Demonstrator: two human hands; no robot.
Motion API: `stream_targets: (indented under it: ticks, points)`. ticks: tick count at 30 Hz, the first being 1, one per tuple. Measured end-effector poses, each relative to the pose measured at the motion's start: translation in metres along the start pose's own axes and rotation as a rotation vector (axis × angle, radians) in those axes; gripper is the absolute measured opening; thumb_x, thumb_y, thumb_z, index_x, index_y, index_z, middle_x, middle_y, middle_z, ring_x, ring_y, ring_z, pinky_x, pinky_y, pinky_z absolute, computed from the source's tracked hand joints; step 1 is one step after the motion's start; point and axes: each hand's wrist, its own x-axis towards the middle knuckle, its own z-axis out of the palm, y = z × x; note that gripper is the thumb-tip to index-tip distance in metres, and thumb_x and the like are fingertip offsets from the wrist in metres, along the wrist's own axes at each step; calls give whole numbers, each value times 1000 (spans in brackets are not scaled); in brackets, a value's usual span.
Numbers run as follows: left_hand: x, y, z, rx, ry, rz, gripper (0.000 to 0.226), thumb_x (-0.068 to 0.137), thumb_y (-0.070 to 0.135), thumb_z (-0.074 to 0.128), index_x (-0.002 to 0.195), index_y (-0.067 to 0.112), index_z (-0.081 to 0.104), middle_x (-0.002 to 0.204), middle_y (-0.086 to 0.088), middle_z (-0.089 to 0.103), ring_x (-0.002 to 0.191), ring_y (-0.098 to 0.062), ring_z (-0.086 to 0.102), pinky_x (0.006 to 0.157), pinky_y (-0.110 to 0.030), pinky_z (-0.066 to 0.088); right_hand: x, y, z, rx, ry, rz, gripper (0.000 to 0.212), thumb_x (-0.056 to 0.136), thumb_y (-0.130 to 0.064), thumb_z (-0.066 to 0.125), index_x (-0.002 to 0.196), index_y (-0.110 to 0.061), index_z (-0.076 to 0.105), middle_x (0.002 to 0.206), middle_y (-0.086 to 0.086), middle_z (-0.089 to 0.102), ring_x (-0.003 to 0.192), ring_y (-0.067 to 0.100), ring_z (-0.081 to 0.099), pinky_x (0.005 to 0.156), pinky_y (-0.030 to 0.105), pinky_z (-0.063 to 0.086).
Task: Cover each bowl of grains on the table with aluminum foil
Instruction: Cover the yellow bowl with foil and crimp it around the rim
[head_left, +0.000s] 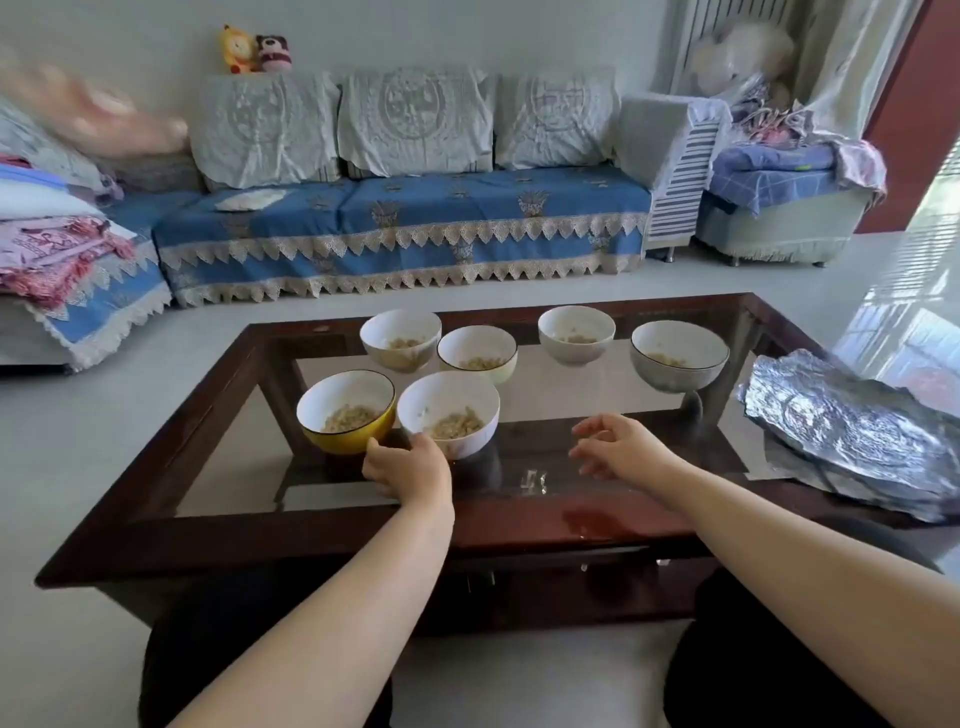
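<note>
Several bowls of grains stand uncovered on a glass-topped coffee table. Nearest me are a yellow bowl and a white bowl, side by side. Farther back stand more white bowls, and a dark-rimmed bowl at the right. My left hand touches the near side of the white bowl, fingers toward its base. My right hand hovers over the glass with loosely curled fingers, holding nothing. Crumpled sheets of aluminum foil lie on the table's right end.
The table has a dark wooden frame and a lower shelf seen through the glass. Behind it is pale floor, then a blue-covered sofa with cushions. An armchair piled with fabrics stands at the back right.
</note>
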Motion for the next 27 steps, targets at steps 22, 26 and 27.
stream_targets:
  ticks: [22, 26, 27]
  points:
    - [18, -4, 27, 29, -737, -309, 25, 99, 4, 52, 123, 8, 54, 110, -13, 58, 93, -40, 66, 86, -48, 55, 25, 45, -92, -584, 590, 134, 29, 95, -32, 47, 118, -18, 59, 125, 11, 53, 119, 32, 44, 95, 42, 42]
    - [23, -3, 30, 69, -792, -276, 23, 100, 7, 50, 123, 11, 54, 110, -11, 58, 89, -39, 66, 85, -47, 56, 28, 49, -114, -774, 704, 274, 43, 97, -33, 49, 135, -14, 46, 146, 17, 36, 137, 36, 29, 109, 45, 29]
    - [24, -4, 30, 69, -799, -273, 24, 101, 7, 49, 124, 11, 54, 110, -11, 58, 88, -39, 66, 84, -47, 56, 29, 53, -120, -770, 674, 346, 50, 98, -33, 48, 142, -13, 39, 153, 18, 29, 143, 35, 22, 114, 45, 23]
